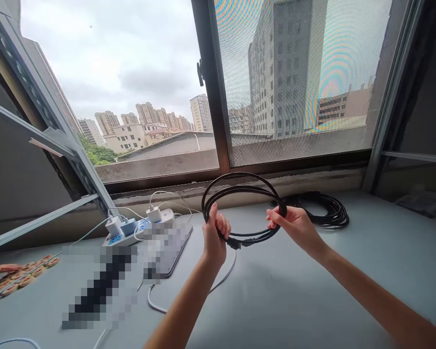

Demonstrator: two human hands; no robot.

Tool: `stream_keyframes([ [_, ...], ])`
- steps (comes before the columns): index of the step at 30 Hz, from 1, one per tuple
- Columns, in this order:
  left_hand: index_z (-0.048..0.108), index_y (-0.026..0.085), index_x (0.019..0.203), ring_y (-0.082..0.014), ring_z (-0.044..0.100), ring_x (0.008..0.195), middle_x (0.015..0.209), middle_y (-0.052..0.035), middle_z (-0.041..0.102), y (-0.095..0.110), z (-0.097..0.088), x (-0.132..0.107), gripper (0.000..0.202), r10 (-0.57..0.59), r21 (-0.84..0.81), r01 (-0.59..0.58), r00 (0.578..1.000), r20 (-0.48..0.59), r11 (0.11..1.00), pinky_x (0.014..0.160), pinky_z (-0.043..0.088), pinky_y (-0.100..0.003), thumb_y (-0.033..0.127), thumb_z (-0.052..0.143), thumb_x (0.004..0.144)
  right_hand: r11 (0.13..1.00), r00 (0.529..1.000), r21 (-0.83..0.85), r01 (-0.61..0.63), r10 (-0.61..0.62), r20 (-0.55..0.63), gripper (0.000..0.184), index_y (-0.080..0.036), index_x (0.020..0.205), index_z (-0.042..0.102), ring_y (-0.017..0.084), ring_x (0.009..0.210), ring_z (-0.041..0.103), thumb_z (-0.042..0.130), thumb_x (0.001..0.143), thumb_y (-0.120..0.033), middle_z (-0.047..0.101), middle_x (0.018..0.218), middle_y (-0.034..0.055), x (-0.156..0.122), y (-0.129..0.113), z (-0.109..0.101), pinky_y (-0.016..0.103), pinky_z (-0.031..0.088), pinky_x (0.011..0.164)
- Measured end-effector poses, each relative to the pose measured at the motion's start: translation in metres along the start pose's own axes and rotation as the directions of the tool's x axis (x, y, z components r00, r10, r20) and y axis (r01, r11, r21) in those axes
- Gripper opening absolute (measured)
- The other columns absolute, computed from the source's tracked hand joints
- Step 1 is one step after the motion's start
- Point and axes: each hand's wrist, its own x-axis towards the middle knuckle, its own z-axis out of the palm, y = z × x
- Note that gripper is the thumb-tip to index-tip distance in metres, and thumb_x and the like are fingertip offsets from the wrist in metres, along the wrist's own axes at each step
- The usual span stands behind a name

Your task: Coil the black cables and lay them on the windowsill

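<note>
Between my two hands a black cable [244,190] hangs in several loose loops above the grey table. My left hand [215,232] is closed around the left side of the coil, thumb up. On the right side of the loops, my right hand [290,222] pinches the strands between thumb and fingers. Low on the coil, near my left fingers, a black plug end [236,242] shows. Behind my right hand a second coiled black cable [334,213] lies on the table by the window wall.
A white power strip [167,215] with chargers and white cords stands at the back left. Beside it lies a flat device [179,252], partly blurred out. Another person's hand [2,269] rests on a patterned item at the far left. Metal shelf frames flank the window.
</note>
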Motion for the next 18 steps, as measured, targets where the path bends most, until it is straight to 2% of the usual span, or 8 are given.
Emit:
stream_keyframes([
  [3,0.024,0.019,0.042,-0.0042,0.023,0.033,0.039,0.0065,0.022,0.000,0.001,-0.002,0.058,-0.073,-0.028,0.074,0.997,0.026,0.997,0.037,0.019,-0.023,0.051,0.057,0.076,0.995,0.998,-0.092,0.040,-0.036,0.051,0.037,-0.017,0.077,0.065,0.019,0.065,0.060,0.059,0.086,-0.053,0.062,0.070,0.0042,-0.003,0.001,0.002,0.025,0.048,0.053],
  [8,0.025,0.019,0.043,-0.0048,0.025,0.032,0.037,0.0065,0.024,-0.007,-0.001,0.000,0.056,-0.164,-0.040,0.165,0.986,0.010,0.986,0.038,0.020,-0.022,0.051,0.057,0.075,0.998,0.978,-0.022,-0.067,0.070,0.199,0.045,-0.017,0.108,0.056,0.020,0.061,0.060,0.054,0.086,-0.056,0.061,0.067,0.0027,-0.007,0.004,0.004,0.019,0.045,0.035],
  [10,0.030,0.019,0.042,-0.0068,0.030,0.032,0.036,0.0051,0.029,-0.012,-0.002,0.000,0.054,-0.211,0.024,0.210,0.977,0.019,0.977,0.039,0.024,-0.022,0.053,0.052,0.077,0.995,0.980,-0.041,-0.091,0.096,0.173,0.048,-0.016,0.112,0.053,0.018,0.054,0.057,0.051,0.087,-0.057,0.060,0.062,0.0017,-0.007,0.006,0.005,0.018,0.040,0.031],
  [13,0.036,0.019,0.041,-0.0132,0.047,0.039,0.038,0.0001,0.042,-0.020,-0.002,-0.003,0.055,-0.250,0.171,0.241,0.968,0.033,0.955,0.048,0.036,-0.026,0.059,0.044,0.079,0.985,0.991,-0.139,-0.100,0.110,0.070,0.047,-0.016,0.111,0.051,0.015,0.041,0.049,0.041,0.090,-0.057,0.059,0.058,0.0006,-0.006,0.012,0.005,0.019,0.036,0.031],
  [16,0.047,0.018,0.044,-0.0182,0.057,0.051,0.052,-0.0068,0.059,-0.029,-0.004,-0.007,0.058,-0.244,0.328,0.220,0.969,0.034,0.919,0.058,0.043,-0.029,0.065,0.039,0.077,0.964,0.999,-0.263,-0.044,0.043,-0.007,0.043,-0.016,0.108,0.052,0.014,0.043,0.048,0.033,0.094,-0.052,0.059,0.055,0.0000,-0.003,0.017,0.001,0.022,0.040,0.041],
  [18,0.054,0.016,0.048,-0.0186,0.058,0.051,0.060,-0.0093,0.064,-0.034,-0.006,-0.008,0.061,-0.235,0.443,0.192,0.971,0.043,0.876,0.057,0.044,-0.030,0.067,0.035,0.077,0.947,0.999,-0.321,-0.023,0.008,-0.047,0.043,-0.016,0.107,0.052,0.015,0.043,0.047,0.031,0.096,-0.051,0.058,0.054,-0.0003,0.000,0.021,-0.002,0.023,0.039,0.043],
])
